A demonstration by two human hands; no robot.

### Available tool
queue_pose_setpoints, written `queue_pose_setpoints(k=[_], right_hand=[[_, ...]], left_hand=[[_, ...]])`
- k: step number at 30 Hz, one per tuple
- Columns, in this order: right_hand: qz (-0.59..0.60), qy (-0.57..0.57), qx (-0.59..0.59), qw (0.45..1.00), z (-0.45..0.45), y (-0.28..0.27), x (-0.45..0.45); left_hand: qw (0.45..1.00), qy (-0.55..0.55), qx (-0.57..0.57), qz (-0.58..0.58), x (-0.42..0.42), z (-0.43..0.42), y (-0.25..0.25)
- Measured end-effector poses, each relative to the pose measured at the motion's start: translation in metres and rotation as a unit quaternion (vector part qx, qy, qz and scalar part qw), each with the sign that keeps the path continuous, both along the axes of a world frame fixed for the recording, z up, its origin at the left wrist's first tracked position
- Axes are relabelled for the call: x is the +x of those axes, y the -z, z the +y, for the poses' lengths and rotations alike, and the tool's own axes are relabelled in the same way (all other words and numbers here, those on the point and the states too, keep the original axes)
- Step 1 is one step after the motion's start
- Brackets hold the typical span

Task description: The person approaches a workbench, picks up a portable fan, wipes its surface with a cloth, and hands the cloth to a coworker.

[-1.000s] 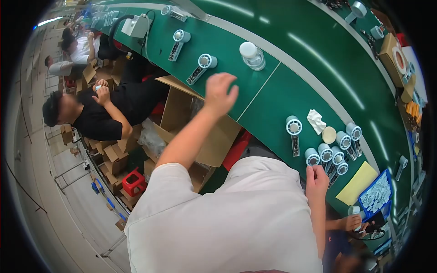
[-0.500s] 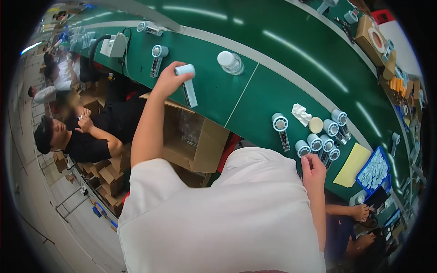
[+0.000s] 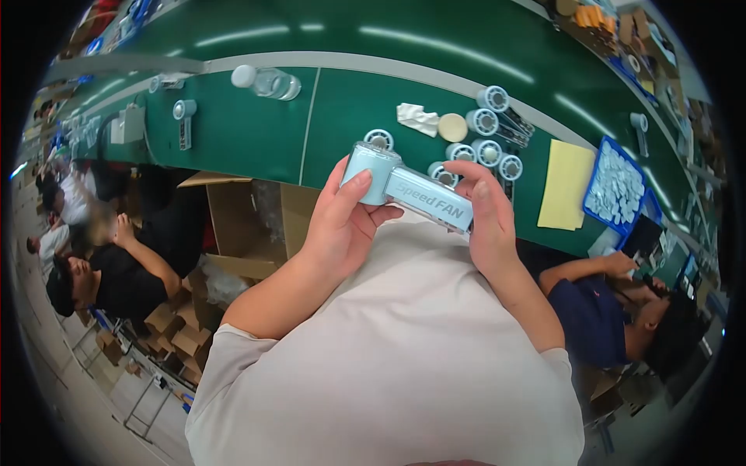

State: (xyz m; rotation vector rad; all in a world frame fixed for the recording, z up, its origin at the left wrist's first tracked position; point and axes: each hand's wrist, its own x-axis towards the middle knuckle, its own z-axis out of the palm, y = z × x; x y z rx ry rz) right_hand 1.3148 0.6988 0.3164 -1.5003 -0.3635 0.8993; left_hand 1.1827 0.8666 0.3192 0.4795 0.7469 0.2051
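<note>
A light blue handheld fan (image 3: 423, 196), with "Speed FAN" lettered along its handle, is held between my two hands above the near edge of the bench. My left hand (image 3: 334, 225) is closed round its round head, thumb on top. At the handle's far end, my right hand (image 3: 491, 221) grips with thumb and fingers. Just behind the held fan lies another fan (image 3: 378, 140), partly hidden by it. Several similar fans (image 3: 487, 151) are grouped on the bench beyond my right hand, beside a round beige disc (image 3: 452, 126) and a crumpled white tissue (image 3: 418, 119).
A clear bottle with a white cap (image 3: 268, 82) lies toward the left in this view. To the right are yellow paper (image 3: 561, 186) and a blue tray (image 3: 615, 186) of small pale parts. Co-workers sit on both sides. An open cardboard box (image 3: 233, 225) stands below the bench edge.
My left hand has brought the fan from the left side of the bench to in front of my body. My right hand has risen and taken its handle. The view has shifted right.
</note>
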Motion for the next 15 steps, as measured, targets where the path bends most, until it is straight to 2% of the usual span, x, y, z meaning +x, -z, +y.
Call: queue_pose_setpoints(k=[2, 6, 11, 15], right_hand=[[-0.032, 0.007, 0.002, 0.999, -0.017, -0.007, 0.004], [-0.038, 0.038, 0.023, 0.998, -0.038, -0.021, 0.007], [-0.011, 0.04, 0.045, 0.998, -0.048, -0.039, 0.015], [-0.018, 0.032, 0.05, 0.998, -0.048, -0.042, 0.023]], left_hand=[[1.0, 0.018, -0.014, -0.015, 0.008, -0.017, -0.003], [0.986, 0.151, 0.047, -0.044, 0.006, -0.025, -0.008], [0.975, 0.211, 0.038, -0.058, 0.004, -0.023, -0.01], [0.975, 0.205, 0.067, -0.059, 0.013, -0.023, -0.02]])
